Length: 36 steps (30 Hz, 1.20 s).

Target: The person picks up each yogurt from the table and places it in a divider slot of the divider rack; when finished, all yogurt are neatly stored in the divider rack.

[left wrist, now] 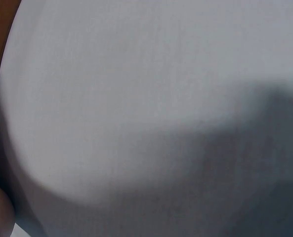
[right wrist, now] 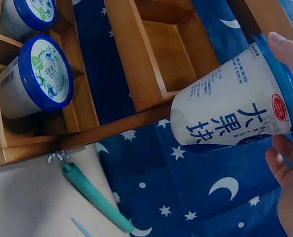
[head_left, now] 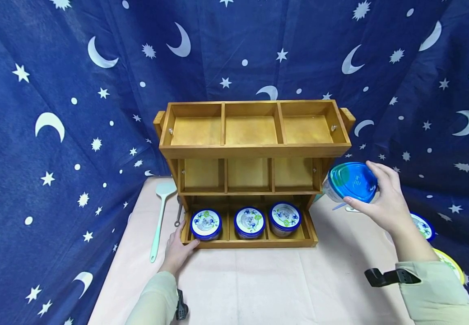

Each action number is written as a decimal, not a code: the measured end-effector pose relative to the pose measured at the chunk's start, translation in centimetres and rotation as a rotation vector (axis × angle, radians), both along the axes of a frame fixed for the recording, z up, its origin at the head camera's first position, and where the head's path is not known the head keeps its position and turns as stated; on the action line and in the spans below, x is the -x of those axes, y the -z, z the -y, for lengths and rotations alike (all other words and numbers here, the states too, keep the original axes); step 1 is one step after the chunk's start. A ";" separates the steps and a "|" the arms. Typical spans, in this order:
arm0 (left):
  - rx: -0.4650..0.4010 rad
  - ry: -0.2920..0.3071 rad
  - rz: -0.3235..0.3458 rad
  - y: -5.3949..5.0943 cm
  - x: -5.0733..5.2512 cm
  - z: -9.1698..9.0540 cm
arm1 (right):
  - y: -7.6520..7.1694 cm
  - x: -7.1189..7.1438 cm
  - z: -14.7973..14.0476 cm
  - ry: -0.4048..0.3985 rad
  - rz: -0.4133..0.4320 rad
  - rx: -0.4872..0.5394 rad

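Currently three tubs (head_left: 249, 221) sit in the rack (head_left: 254, 152); my right hand (head_left: 388, 205) grips a cup (head_left: 354, 181), not yet shelved; left hand (head_left: 176, 250) touches rack, grip unclear.

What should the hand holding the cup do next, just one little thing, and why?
Maybe the right hand should ease its cup left toward the middle tier's right compartment. The cup is held just beside that tier, no tub shows in that compartment, and the bottom tier already has a blue-rimmed tub in each section.
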<state>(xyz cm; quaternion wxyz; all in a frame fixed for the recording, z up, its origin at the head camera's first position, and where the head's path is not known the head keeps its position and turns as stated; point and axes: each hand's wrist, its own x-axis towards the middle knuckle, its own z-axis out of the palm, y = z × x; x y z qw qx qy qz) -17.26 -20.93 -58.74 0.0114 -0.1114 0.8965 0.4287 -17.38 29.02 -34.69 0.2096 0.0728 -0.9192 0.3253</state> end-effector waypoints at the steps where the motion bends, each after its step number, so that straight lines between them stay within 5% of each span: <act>1: -0.002 0.000 0.002 0.0 0.0 0.0 | -0.1 0.0 0.0 -0.004 -0.004 0.001; 24: -0.013 -0.007 0.003 0.2 -0.1 0.1 | 0.6 0.6 3.5 -0.138 -0.089 0.045; 36: -0.024 -0.008 -0.002 0.3 -0.1 0.1 | 2.2 1.6 4.6 -0.192 -0.224 0.041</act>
